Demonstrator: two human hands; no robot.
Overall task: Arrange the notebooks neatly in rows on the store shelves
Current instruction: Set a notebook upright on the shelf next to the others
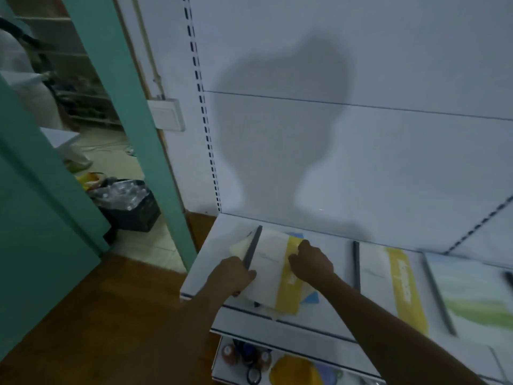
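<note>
A stack of cream notebooks with a yellow band and a dark spine (pixel 270 270) lies at the left end of the white shelf (pixel 200 276). My left hand (pixel 231 276) grips the stack's spine edge near its front corner. My right hand (pixel 309 262) rests on the yellow band, fingers curled on the top cover. A blue sheet peeks out under the stack. To the right lies a second cream-and-yellow notebook (pixel 388 284), and beyond it a white-and-green notebook (pixel 472 298).
A lower shelf (pixel 277 365) holds small round items and a yellow object. Left of the shelving stand a teal door frame (pixel 133 134) and a black crate with plastic (pixel 130 207). The floor is brown wood.
</note>
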